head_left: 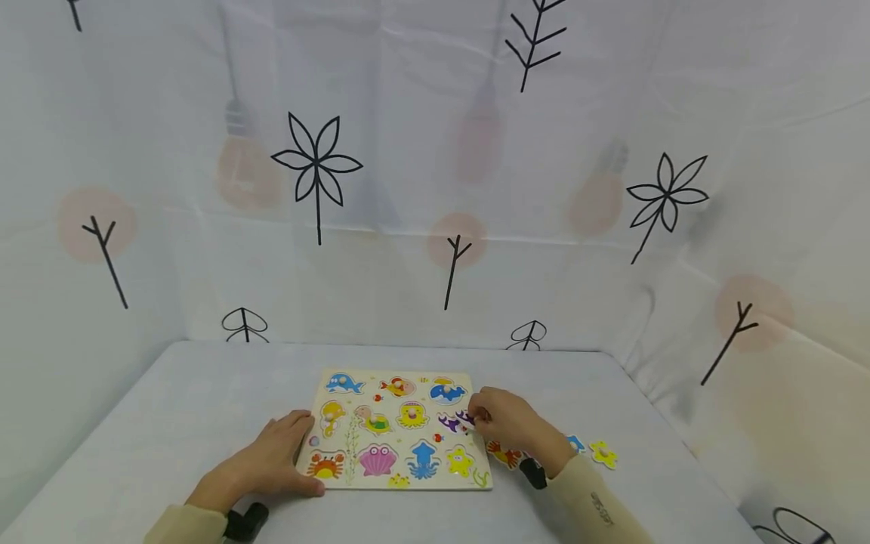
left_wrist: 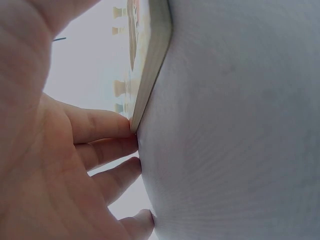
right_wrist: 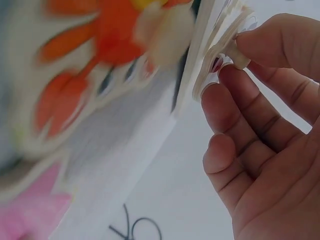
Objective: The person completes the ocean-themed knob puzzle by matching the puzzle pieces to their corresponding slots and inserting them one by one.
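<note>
A wooden knob puzzle board [head_left: 370, 484] with sea-animal pictures lies flat on the white table. My left hand [head_left: 272, 459] rests at its left side, fingertips against the edge and thumb by the near corner. At the right edge my right hand [head_left: 513, 423] pinches a wooden puzzle piece by its knob [right_wrist: 236, 54], between thumb and fingers. Purple shows on that piece [head_left: 467, 417], which overlaps the purple picture [head_left: 448, 423] on the board; the hand hides much of it. Other pictures include a crab [head_left: 326, 465], a pink shell [head_left: 377, 459] and a blue squid [head_left: 423, 459].
Loose pieces lie right of the board: an orange-red one [head_left: 503, 453], partly under my right wrist, a blue one [head_left: 575, 443] behind the forearm and a yellow flower-shaped one [head_left: 603, 455]. A pink pointed piece [right_wrist: 35, 212] shows in the right wrist view. Printed cloth [head_left: 381, 287] hangs behind the table.
</note>
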The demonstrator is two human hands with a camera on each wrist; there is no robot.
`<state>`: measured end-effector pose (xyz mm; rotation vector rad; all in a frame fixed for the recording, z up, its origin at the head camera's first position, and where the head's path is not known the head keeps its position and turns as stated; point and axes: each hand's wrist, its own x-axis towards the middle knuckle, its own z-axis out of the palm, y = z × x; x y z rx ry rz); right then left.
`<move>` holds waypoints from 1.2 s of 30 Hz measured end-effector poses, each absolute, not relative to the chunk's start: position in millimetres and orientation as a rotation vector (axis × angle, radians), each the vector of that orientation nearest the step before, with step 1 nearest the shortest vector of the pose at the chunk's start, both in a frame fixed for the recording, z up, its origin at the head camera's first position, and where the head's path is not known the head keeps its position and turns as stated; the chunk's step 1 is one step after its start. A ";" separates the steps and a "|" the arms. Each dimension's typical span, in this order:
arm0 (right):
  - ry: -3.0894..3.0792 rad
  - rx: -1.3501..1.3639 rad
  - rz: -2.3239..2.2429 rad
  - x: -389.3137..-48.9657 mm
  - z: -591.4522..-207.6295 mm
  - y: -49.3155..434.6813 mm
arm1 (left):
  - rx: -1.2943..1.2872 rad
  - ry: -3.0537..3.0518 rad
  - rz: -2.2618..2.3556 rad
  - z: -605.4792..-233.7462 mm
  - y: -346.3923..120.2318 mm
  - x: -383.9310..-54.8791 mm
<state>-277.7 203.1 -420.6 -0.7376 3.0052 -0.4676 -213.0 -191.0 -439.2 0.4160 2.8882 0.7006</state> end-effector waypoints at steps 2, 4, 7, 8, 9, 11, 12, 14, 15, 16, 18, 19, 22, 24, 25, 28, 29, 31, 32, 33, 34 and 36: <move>3.002 -0.749 -0.437 -278.8 -420.5 197.8 | 0.420 2.887 0.698 -439.3 -190.4 -213.4; 2.993 -0.761 -0.428 -279.7 -420.4 193.4 | 0.423 2.890 0.692 -439.2 -189.9 -213.7; 2.980 -0.767 -0.421 -280.7 -420.4 188.1 | 0.425 2.895 0.683 -439.1 -189.3 -214.3; 2.978 -0.766 -0.420 -280.9 -420.2 186.6 | 0.424 2.896 0.682 -439.1 -189.0 -214.5; 2.977 -0.763 -0.416 -281.3 -420.2 185.3 | 0.423 2.897 0.683 -439.0 -188.8 -214.6; 2.976 -0.758 -0.405 -282.0 -420.3 182.7 | 0.420 2.897 0.685 -439.1 -188.5 -214.8; 2.973 -0.763 -0.403 -282.3 -420.5 181.5 | 0.421 2.898 0.683 -439.1 -188.4 -214.8; 2.968 -0.753 -0.400 -282.5 -420.2 179.0 | 0.421 2.899 0.682 -439.0 -188.4 -214.7; 2.967 -0.747 -0.393 -282.5 -420.2 177.8 | 0.421 2.899 0.684 -438.9 -188.5 -214.6; 2.965 -0.745 -0.391 -282.4 -419.9 176.5 | 0.422 2.899 0.684 -438.8 -188.6 -214.6; 2.958 -0.728 -0.388 -282.2 -419.7 174.3 | 0.421 2.899 0.685 -438.6 -188.9 -214.4; 2.954 -0.711 -0.391 -281.9 -419.3 173.2 | 0.419 2.897 0.687 -438.5 -189.1 -214.3; 2.946 -0.690 -0.395 -280.8 -418.7 170.7 | 0.413 2.895 0.684 -438.7 -189.4 -214.3; 2.942 -0.688 -0.395 -280.8 -419.3 169.8 | 0.410 2.894 0.680 -439.0 -189.6 -214.4; 2.939 -0.693 -0.395 -280.8 -419.4 169.4 | 0.410 2.893 0.681 -439.2 -189.7 -214.3; 2.934 -0.713 -0.396 -281.5 -420.9 169.0 | 0.418 2.894 0.684 -439.2 -189.7 -214.0; 2.931 -0.719 -0.399 -281.7 -421.2 168.7 | 0.419 2.893 0.687 -439.1 -189.7 -213.8; 2.927 -0.723 -0.405 -281.2 -421.0 168.5 | 0.421 2.891 0.697 -438.8 -189.7 -213.2; 2.927 -0.725 -0.407 -281.0 -421.2 168.4 | 0.420 2.890 0.700 -438.8 -189.7 -213.0; 2.928 -0.729 -0.406 -281.0 -421.3 168.3 | 0.418 2.890 0.703 -438.8 -189.8 -212.8; 2.928 -0.727 -0.404 -280.8 -421.1 168.1 | 0.418 2.889 0.707 -438.8 -189.9 -212.6; 2.928 -0.723 -0.399 -280.1 -421.1 167.6 | 0.420 2.890 0.709 -439.2 -190.4 -212.1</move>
